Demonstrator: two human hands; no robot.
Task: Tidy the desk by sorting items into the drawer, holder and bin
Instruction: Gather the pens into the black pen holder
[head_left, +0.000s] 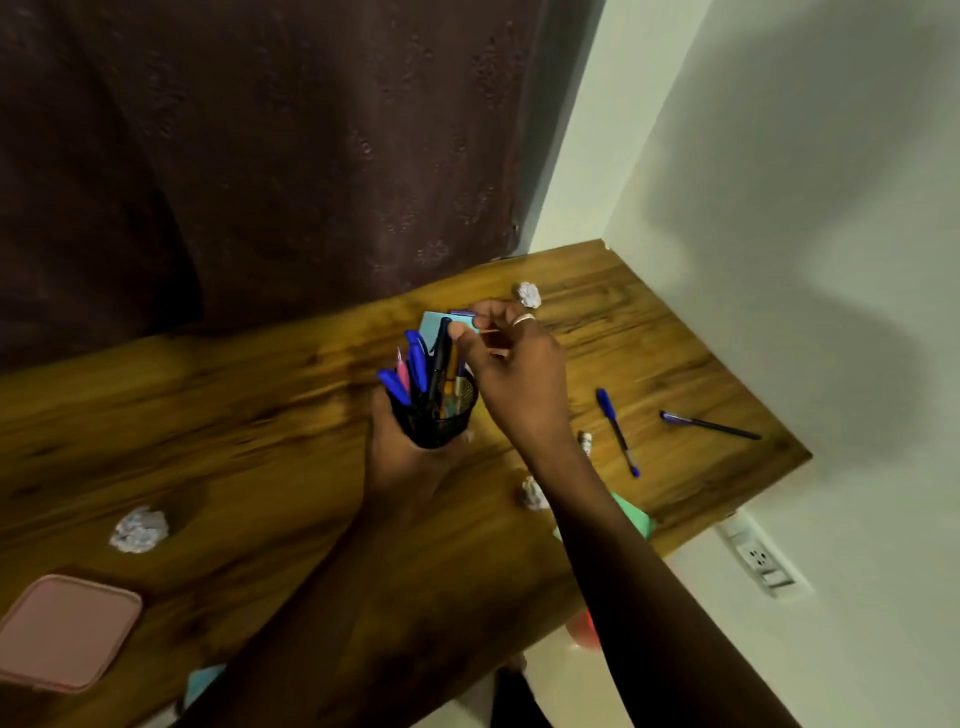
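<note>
The holder (441, 421), full of pens (415, 364), was over the desk's (260, 415) middle, the left hand's (395, 457) fingers curled round its base. Just above it the right hand (514, 374) pinched something thin, too blurred to name. Right of the holder lay a blue pen (615, 426) and a dark pen (709, 425); beyond it, a paper ball (529, 294); far left, a pink tray (65, 631).

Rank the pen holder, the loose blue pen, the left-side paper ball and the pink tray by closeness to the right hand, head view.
1. pen holder, just left of the right hand, gripped by the left hand.
2. blue pen, lying to the right.
3. paper ball, far left.
4. pink tray, near-left corner.
</note>
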